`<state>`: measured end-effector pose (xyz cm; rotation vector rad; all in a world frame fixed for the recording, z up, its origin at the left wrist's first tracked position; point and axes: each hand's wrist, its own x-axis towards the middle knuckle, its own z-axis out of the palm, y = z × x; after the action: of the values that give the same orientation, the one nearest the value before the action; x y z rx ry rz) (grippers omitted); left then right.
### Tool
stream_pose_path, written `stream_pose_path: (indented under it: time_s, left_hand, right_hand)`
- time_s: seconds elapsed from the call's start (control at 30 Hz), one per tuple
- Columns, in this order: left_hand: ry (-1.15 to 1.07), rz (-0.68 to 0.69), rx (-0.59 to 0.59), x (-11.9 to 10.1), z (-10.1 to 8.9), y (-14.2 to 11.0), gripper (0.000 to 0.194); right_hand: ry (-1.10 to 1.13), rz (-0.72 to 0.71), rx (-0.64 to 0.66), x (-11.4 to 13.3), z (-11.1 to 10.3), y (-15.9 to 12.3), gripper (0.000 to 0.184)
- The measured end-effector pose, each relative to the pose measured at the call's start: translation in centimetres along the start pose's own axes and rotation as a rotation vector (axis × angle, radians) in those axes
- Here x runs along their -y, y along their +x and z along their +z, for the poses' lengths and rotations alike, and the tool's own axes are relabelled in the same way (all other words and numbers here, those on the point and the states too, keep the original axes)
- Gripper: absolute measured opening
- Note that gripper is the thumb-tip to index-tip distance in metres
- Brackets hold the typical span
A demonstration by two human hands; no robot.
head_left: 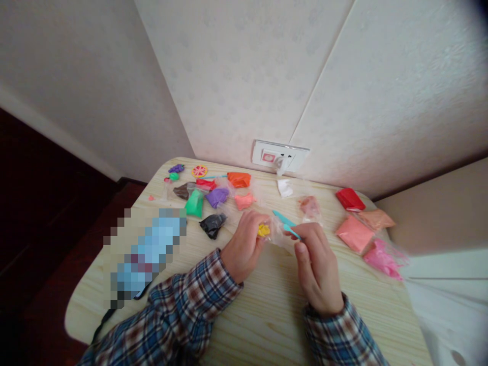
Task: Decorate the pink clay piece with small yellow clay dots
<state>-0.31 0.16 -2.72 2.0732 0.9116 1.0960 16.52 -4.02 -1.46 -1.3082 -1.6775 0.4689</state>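
While the left hand is curled closed around a clear plastic bag of yellow modelling clay, the right hand pinches a turquoise plastic tool between thumb and fingers; whether one tool or two, cannot tell. Yellow clay sits at the left fingertips, near mid-surface, bag film spreading toward the right hand. Wood-grain surface below. Just left of the left hand: black clay packet; beyond it, green packet, purple packet, orange packet. Far left corner: purple grape cluster, citrus slice near it. Right edge: red packet, salmon packet, bright pink packet, grouped close. White packet lies below a wall socket.
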Motion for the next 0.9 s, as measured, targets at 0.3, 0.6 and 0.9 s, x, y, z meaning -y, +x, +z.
stream_pose_path:
  time_s: [0.3, 0.6, 0.9]
  left_hand:
    - [0.096, -0.017, -0.027, -0.13, -0.23, 0.15, 0.019]
    - [0.149, 0.014, 0.014, 0.16, -0.48, 0.53, 0.016]
    - [0.099, 0.004, 0.071, 0.10, -0.54, 0.27, 0.022]
  right_hand:
    - [-0.136, -0.120, -0.010, 0.24, -0.20, -0.02, 0.021]
    - [-0.185, -0.143, 0.006, 0.10, -0.11, -0.26, 0.025]
    - [-0.244, -0.152, 0.031, -0.36, -0.15, -0.51, 0.021]
